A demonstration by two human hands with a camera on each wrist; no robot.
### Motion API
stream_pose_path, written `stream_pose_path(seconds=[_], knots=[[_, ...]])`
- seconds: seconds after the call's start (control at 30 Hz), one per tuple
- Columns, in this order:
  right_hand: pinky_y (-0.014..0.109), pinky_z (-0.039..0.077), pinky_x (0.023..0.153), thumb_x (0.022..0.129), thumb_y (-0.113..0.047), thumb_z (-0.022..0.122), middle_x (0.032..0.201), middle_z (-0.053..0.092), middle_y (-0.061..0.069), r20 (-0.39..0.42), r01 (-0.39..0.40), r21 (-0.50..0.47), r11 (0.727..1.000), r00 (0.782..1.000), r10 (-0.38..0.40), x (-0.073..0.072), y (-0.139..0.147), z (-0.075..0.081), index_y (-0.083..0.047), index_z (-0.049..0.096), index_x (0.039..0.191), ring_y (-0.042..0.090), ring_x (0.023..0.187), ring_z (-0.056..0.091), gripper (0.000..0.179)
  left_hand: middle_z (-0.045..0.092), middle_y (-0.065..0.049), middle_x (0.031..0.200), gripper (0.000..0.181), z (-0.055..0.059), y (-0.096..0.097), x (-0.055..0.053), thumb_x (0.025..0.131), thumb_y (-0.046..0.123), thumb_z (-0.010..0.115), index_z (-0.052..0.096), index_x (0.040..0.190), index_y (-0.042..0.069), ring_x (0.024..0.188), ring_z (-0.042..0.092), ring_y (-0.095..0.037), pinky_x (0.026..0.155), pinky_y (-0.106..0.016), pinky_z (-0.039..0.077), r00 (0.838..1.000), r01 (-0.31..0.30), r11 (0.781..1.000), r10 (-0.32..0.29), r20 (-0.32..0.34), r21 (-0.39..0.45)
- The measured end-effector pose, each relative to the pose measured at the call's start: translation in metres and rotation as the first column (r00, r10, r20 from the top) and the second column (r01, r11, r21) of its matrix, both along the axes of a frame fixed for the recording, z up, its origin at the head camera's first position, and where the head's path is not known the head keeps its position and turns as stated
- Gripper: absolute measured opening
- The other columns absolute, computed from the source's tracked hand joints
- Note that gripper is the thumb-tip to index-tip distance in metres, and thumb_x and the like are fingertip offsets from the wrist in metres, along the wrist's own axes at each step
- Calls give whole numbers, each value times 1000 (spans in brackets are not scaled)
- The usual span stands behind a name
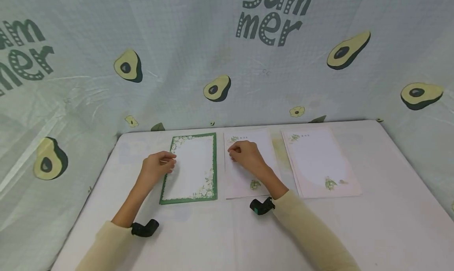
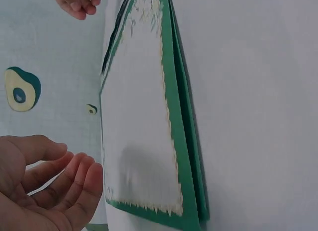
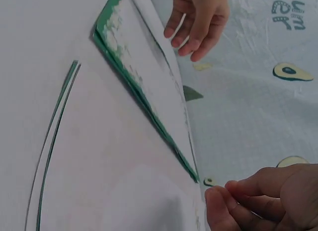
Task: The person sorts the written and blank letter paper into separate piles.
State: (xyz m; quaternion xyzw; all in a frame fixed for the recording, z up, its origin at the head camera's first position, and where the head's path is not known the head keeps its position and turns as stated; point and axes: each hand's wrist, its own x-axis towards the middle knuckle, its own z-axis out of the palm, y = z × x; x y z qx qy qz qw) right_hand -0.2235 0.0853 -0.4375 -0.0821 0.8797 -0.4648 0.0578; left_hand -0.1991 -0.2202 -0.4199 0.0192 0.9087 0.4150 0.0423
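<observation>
My left hand (image 1: 157,167) hovers over the left edge of a white sheet with a green floral border (image 1: 193,168). In the left wrist view its fingers bend loosely, thumb apart from them, with nothing in between. Another green layer shows under that sheet (image 2: 174,107), its edge slightly lifted. My right hand (image 1: 246,156) is above the upper part of a pale pink sheet (image 1: 235,184) in the middle, casting a shadow on it. Its thumb and fingertips come close together in the right wrist view, and no object shows in them.
Right of the middle sheet lies another pale pink sheet (image 1: 319,160) with small green plant prints, slightly offset over a layer beneath. All rest on a white-covered table (image 1: 198,239). Behind stands a light curtain (image 1: 170,38) printed with avocados. Each wrist wears a black device (image 1: 145,228).
</observation>
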Motion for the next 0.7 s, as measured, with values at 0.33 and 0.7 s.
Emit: stream_pose_path(seconds=[0.33,0.7], knots=[[30,57,66,102,-15,63,90,75,9,-49,15,131,991,999,-8,3,60,2,0,74,111,18,80,71,20,70,-27,108,24,-5,30,3,101,2,59,66,120,-11,93,72,-37,78,-40,64,998,62,994,-61,-9,92],[31,56,69,103,-18,61,102,75,12,-55,53,215,975,998,-42,15,118,-4,-2,74,113,24,92,68,23,73,-21,106,22,-15,64,-2,101,7,62,69,118,-6,94,73,-33,78,-39,64,994,109,979,-109,-11,171]])
